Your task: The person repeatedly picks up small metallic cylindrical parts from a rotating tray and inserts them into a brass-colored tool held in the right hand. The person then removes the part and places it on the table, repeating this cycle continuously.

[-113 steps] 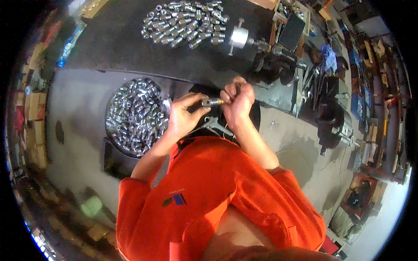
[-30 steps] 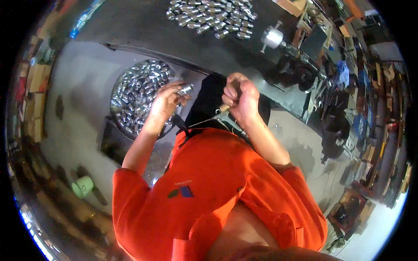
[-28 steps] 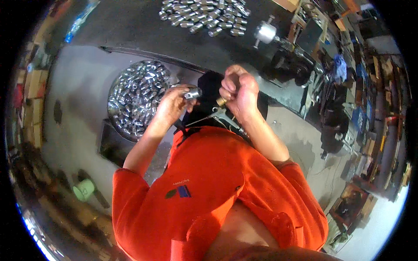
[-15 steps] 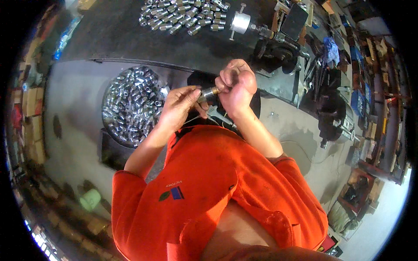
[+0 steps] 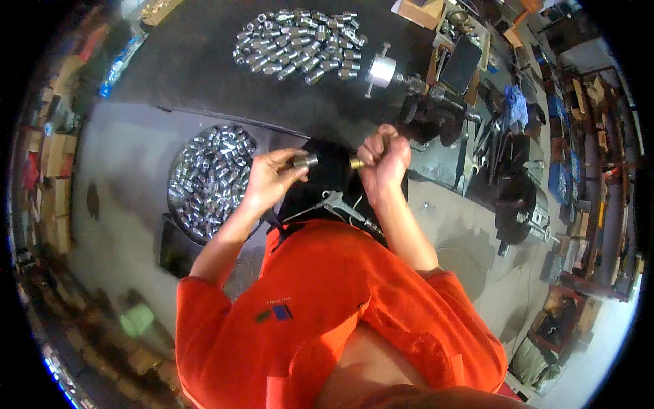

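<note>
My left hand (image 5: 267, 180) pinches a short silver metal fitting (image 5: 306, 161) between thumb and fingers, its end facing right. Across a small gap, my right hand (image 5: 385, 160) is closed round a brass-coloured cylindrical piece (image 5: 356, 163); only its tip shows, and the rest is hidden in the fist. The two pieces are apart, above a dark surface close to my lap. Just below the hands, against my orange top, lies a grey air blow gun (image 5: 334, 202). Many similar fittings (image 5: 212, 178) fill a round container to the left of my left hand.
On the dark workbench (image 5: 184, 68) ahead lies a spread of silver fittings (image 5: 303, 44). Right of them stands a silver cylinder with a cross handle (image 5: 381, 71), joined to a dark mechanism (image 5: 432, 116). Wrenches, a blue cloth (image 5: 515, 105) and a vise-like machine (image 5: 521, 198) are farther right.
My hands have drawn apart: the fitting and the brass-coloured piece, end to end before, are now separated by a gap. The whole view has shifted, with the bench lower in the picture.
</note>
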### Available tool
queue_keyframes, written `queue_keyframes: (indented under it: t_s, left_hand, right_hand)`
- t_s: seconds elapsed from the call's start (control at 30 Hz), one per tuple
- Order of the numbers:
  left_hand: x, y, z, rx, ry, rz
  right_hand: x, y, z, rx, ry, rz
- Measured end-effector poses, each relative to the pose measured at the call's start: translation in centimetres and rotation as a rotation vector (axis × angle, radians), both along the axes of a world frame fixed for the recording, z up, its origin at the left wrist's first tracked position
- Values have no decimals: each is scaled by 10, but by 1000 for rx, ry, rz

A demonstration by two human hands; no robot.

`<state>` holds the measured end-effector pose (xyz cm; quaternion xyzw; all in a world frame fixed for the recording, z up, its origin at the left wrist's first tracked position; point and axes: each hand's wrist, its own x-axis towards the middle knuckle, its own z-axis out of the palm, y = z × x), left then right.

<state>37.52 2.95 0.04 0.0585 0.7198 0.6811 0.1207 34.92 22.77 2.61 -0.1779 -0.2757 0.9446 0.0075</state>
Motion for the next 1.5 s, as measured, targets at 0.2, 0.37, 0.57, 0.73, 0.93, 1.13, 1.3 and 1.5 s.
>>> queue_keyframes:
  t_s: [0.2,0.37,0.57,0.73,0.93,1.13,1.3,1.5]
  left_hand:
    - [-126,-21,15,-232,212,146]
    - [-239,-24,26,-768,568,341]
    - [-291,-18,21,-959,716,407]
    - [-254,-50,22,-684,648,483]
    - [-130,-153,-31,-485,227,591]
    - [-40,-234,-214,-512,-101,497]
    - [-75,-184,-186,-972,-429,431]
    - [-93,-147,-180,-1278,-435,399]
  right_hand:
    - [27,-18,-13,-28,-95,212]
    - [27,-6,-14,-47,-53,194]
    - [29,-5,-9,19,-108,196]
    - [31,-2,-21,27,-67,254]
    - [29,-13,-20,25,-124,302]
    - [24,-29,-17,48,-99,403]
    - [27,-32,-17,88,-131,392]
    - [34,-25,-19,90,-123,361]
